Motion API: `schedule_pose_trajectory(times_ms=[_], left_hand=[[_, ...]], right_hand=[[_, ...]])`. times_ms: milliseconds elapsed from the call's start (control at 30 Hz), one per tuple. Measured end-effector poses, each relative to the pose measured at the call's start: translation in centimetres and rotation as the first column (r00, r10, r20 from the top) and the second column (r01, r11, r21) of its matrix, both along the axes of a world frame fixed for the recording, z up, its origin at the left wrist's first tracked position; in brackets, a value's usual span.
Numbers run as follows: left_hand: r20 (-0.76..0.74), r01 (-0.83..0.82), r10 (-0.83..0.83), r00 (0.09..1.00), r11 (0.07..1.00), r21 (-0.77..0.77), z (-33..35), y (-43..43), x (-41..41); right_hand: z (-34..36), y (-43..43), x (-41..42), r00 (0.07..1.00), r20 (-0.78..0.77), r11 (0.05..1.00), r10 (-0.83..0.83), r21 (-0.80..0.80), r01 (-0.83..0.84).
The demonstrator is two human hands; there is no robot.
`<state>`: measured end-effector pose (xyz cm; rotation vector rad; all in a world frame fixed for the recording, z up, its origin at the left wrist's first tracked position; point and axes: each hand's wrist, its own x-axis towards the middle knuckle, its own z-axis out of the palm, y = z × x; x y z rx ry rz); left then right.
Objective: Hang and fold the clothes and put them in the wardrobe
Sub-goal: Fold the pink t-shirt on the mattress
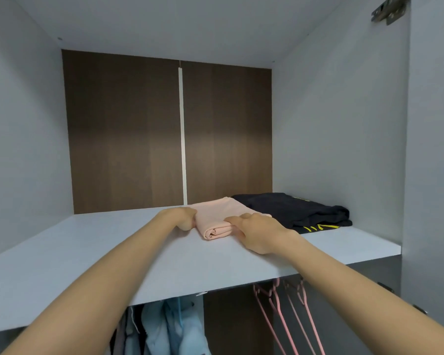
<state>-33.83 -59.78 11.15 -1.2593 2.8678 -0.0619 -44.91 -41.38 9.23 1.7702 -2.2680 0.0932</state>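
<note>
Two hands [184,218] [260,233], one pink garment [222,213] (folded)

No text, label, brand or number is legible. Yellow printed strokes [321,228] stand on the folded black garment [300,210] lying on the wardrobe shelf [87,252]: one trace at its near edge, a fainter one on top. Both are broken by folds and unreadable.
</note>
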Motion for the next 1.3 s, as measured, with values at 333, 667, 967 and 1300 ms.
schedule_pose_trajectory(times_ms=[333, 667, 967, 1300], left_hand=[[-0.564, 0.008, -0.064, 0.823, 0.995, -0.101, 0.1, 8.4, 4.4], [-0.766, 0.059, -0.194, 0.613, 0.978, -0.2, -2.3, 24.0, 10.7], [-0.771, 0.101, -0.082, 0.631, 0.995, -0.023, -6.7, 35.0, 14.6], [-0.798, 0.232, -0.166, 0.579, 0.972, -0.033, -9.8, 45.4, 18.7]], right_hand=[[-0.4, 8.7, 2.8, 0.999, 0.046, 0.945, -0.002, -0.326, 0.017], [-4.1, 19.9, 6.6, 0.946, 0.277, 0.808, 0.171, -0.589, 0.027], [-7.4, 28.7, 10.8, 0.917, 0.352, 0.833, 0.186, -0.552, 0.043], [-11.1, 40.1, 16.0, 0.893, 0.433, 0.828, 0.124, -0.541, 0.148]])
